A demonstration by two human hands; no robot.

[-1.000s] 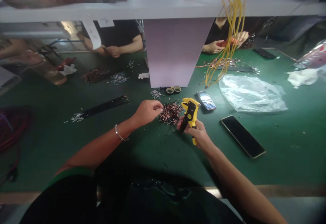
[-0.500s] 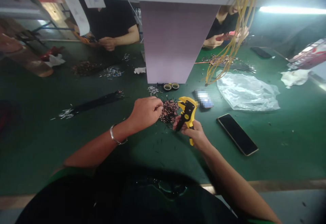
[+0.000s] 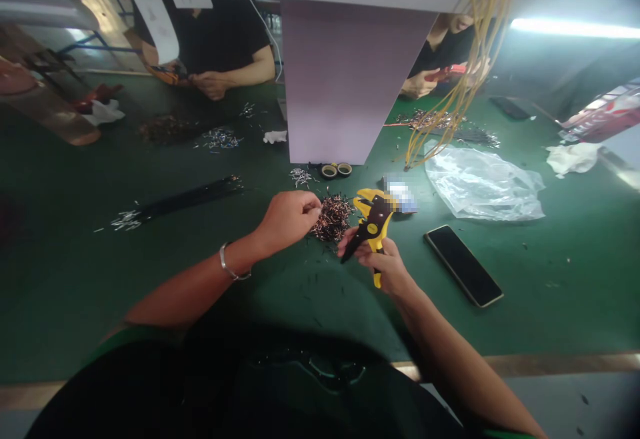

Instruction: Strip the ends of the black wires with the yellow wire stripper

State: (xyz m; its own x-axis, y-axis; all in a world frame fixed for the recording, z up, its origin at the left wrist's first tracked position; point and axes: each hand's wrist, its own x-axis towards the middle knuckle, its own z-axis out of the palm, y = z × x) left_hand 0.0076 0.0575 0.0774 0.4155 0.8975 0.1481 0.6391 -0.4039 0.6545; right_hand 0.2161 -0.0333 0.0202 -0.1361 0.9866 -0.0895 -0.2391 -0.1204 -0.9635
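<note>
My right hand (image 3: 384, 260) is wrapped round the grips of a yellow and black wire stripper (image 3: 374, 216), whose jaws point up and to the left. Fingers of my left hand (image 3: 291, 218) are pinched together at the left edge of a pile of short wire pieces with coppery ends (image 3: 334, 216). What that pinch holds, if anything, is too small to make out. Behind the pile lies a small heap of silvery bits (image 3: 301, 176). To the left, a bundle of black wires (image 3: 190, 199) stretches across the green table.
A smartphone (image 3: 464, 266) lies right of my right hand, with a clear plastic bag (image 3: 487, 182) behind it. Two tape rolls (image 3: 336, 170) sit before a pale upright panel (image 3: 333, 79). Yellow wires (image 3: 457, 106) hang from the shelf. Two co-workers sit opposite.
The wire stripper has shifted slightly right, and its black handle has swung farther from the yellow one. My left hand stays almost where it was, still pinched.
</note>
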